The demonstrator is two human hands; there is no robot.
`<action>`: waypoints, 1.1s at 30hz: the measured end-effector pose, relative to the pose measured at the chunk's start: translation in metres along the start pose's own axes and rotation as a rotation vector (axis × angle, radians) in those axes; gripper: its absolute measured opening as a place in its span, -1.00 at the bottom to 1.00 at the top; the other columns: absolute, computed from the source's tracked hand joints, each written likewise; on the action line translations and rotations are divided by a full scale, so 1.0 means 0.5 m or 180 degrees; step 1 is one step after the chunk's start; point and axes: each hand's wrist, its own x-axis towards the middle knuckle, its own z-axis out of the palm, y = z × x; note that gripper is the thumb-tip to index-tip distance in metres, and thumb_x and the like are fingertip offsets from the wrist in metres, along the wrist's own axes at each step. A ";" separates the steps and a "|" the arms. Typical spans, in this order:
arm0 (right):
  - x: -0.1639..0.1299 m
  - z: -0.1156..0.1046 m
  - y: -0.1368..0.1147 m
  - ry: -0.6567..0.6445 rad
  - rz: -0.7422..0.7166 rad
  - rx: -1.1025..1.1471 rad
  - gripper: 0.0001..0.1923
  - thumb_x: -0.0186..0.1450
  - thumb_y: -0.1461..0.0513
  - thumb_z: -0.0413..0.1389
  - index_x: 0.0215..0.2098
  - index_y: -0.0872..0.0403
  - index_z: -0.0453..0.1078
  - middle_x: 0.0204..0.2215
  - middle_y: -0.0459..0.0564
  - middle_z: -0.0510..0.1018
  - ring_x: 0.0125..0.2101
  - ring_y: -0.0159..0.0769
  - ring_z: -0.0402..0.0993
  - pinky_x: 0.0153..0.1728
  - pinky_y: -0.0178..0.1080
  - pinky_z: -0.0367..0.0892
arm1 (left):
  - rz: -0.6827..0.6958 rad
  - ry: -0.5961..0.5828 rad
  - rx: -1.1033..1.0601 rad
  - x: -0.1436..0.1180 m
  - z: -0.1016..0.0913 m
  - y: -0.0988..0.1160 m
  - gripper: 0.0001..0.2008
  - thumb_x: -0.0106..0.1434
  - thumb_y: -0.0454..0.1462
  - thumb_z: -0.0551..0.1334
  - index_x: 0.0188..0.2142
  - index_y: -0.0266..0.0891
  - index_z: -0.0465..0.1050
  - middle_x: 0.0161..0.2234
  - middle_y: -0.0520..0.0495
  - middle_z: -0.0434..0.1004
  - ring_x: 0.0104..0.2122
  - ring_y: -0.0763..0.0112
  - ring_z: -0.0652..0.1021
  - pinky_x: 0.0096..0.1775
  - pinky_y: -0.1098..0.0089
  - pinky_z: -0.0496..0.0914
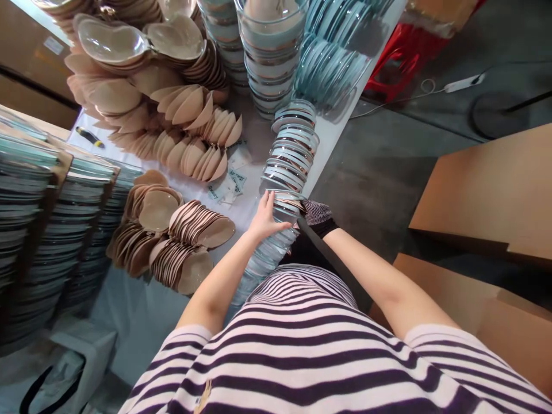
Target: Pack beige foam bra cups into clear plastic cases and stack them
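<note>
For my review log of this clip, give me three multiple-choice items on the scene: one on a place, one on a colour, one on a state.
1. Where does the left hand rest?
A. on the tall stack of glass dishes
B. on the yellow-and-black tool
C. on a cardboard box

2. What colour are the leaf-shaped dishes left of that stack?
A. red
B. tan
C. green

3. What covers the right hand?
A. nothing
B. a dark glove
C. a striped sleeve

Answers:
1 A, its fingers lie against the stack's side.
2 B, they are tan to brown.
3 B, a dark dotted glove covers it, while the left hand is bare.
</note>
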 end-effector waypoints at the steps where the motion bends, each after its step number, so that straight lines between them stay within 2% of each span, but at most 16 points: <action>1: -0.002 -0.004 -0.003 -0.0032 -0.0025 0.0068 -0.61 0.32 0.12 0.15 0.05 0.11 0.49 0.00 0.17 0.62 -0.05 -0.06 0.58 -0.04 -0.20 0.39 | -0.0020 0.0027 0.0056 0.001 0.001 0.002 0.22 0.05 0.02 0.47 0.47 -0.27 -0.22 0.49 -0.40 -0.28 0.47 -0.04 -0.11 0.39 0.02 0.03; 4: -0.011 -0.013 -0.019 -0.0165 -0.0029 0.0164 -0.60 0.28 0.18 0.20 0.07 0.10 0.48 0.02 0.16 0.62 -0.01 -0.06 0.57 0.01 -0.19 0.40 | -0.0133 0.0132 0.0296 0.005 0.005 0.007 0.16 0.09 0.05 0.43 0.47 -0.24 -0.19 0.47 -0.40 -0.16 0.46 -0.06 -0.05 0.39 -0.09 -0.05; 9: -0.017 -0.005 -0.030 -0.0162 0.0040 0.0533 -0.59 0.34 0.25 0.14 0.15 0.09 0.44 0.04 0.14 0.61 0.01 -0.09 0.57 0.01 -0.21 0.42 | -0.0445 0.0387 0.0572 0.006 0.008 0.015 -0.03 0.26 0.07 0.29 0.46 -0.21 -0.16 0.43 -0.36 0.03 0.42 -0.01 0.10 0.37 -0.18 -0.06; 15: -0.015 0.019 -0.025 0.0047 0.0281 0.1117 -0.70 0.30 0.26 0.15 -0.01 0.12 0.52 -0.07 0.14 0.66 -0.08 -0.08 0.61 -0.02 -0.16 0.45 | -0.0334 0.0275 0.0749 0.007 -0.004 0.025 -0.07 0.25 0.07 0.28 0.46 -0.13 -0.11 0.40 -0.36 0.11 0.41 -0.03 0.12 0.35 -0.21 -0.01; 17: -0.006 0.017 -0.024 -0.0124 0.0408 0.1556 -0.71 0.31 0.31 0.10 -0.03 0.11 0.53 -0.12 0.10 0.68 -0.20 -0.17 0.64 -0.12 -0.21 0.49 | -0.0338 0.0271 0.0718 0.008 -0.009 0.029 -0.07 0.25 0.05 0.29 0.46 -0.16 -0.10 0.39 -0.39 0.13 0.41 -0.04 0.13 0.34 -0.18 0.03; 20: 0.007 0.003 -0.014 -0.0780 0.0505 0.2267 -0.61 0.32 0.39 0.00 0.03 0.09 0.51 -0.25 -0.01 0.69 -0.47 -0.34 0.58 -0.38 -0.32 0.47 | -0.0395 0.0319 0.0639 0.004 -0.010 0.032 -0.06 0.24 0.02 0.30 0.46 -0.16 -0.11 0.40 -0.39 0.10 0.41 -0.05 0.13 0.34 -0.17 0.05; 22: 0.008 -0.011 -0.008 -0.1063 0.0506 0.2251 -0.61 0.33 0.38 0.00 0.03 0.07 0.52 -0.34 -0.05 0.67 -0.53 -0.37 0.54 -0.46 -0.36 0.41 | -0.0440 0.0357 0.0590 0.000 -0.008 0.031 -0.08 0.25 0.01 0.30 0.45 -0.14 -0.10 0.42 -0.37 0.07 0.42 -0.04 0.10 0.33 -0.17 0.06; 23: 0.007 -0.017 -0.008 -0.1051 0.0495 0.2073 -0.65 0.33 0.36 0.02 -0.02 0.07 0.54 -0.36 -0.05 0.67 -0.51 -0.36 0.55 -0.45 -0.36 0.40 | -0.0448 0.0387 0.0577 -0.001 -0.006 0.030 -0.09 0.25 0.01 0.30 0.45 -0.13 -0.08 0.42 -0.36 0.05 0.43 -0.04 0.08 0.33 -0.17 0.06; 25: 0.001 -0.025 -0.016 -0.0694 0.0405 0.1585 -0.76 0.36 0.28 0.05 -0.16 0.08 0.57 -0.35 0.01 0.67 -0.41 -0.30 0.57 -0.36 -0.34 0.39 | -0.0392 0.0482 0.0608 -0.002 -0.003 0.026 -0.12 0.23 0.00 0.32 0.43 -0.14 0.00 0.45 -0.32 -0.02 0.45 -0.04 0.00 0.34 -0.16 0.05; 28: -0.007 -0.025 -0.042 0.0189 0.0238 0.1038 -0.72 0.40 0.13 0.04 -0.28 0.09 0.53 -0.29 0.08 0.66 -0.25 -0.21 0.57 -0.22 -0.27 0.37 | -0.0156 0.0540 0.0743 0.000 0.000 0.023 -0.18 0.20 -0.02 0.35 0.37 -0.11 0.10 0.47 -0.24 -0.06 0.46 -0.03 -0.06 0.37 -0.15 0.00; 30: -0.006 -0.020 -0.052 0.0671 0.0209 0.0941 -0.71 0.39 0.07 0.05 -0.26 0.09 0.51 -0.27 0.11 0.64 -0.22 -0.16 0.55 -0.17 -0.22 0.38 | -0.0085 0.0500 0.0806 -0.006 0.000 0.025 -0.19 0.21 -0.03 0.35 0.37 -0.10 0.10 0.46 -0.23 -0.03 0.46 -0.02 -0.02 0.37 -0.18 -0.01; 33: 0.002 -0.009 -0.041 0.1175 -0.0006 0.1116 -0.68 0.36 0.08 0.09 -0.06 0.10 0.49 -0.07 0.17 0.60 -0.07 -0.07 0.52 -0.02 -0.11 0.40 | -0.0012 0.0496 0.0961 -0.045 0.005 0.030 -0.13 0.23 -0.01 0.33 0.41 -0.16 0.00 0.47 -0.30 -0.09 0.46 -0.03 -0.02 0.37 -0.19 -0.01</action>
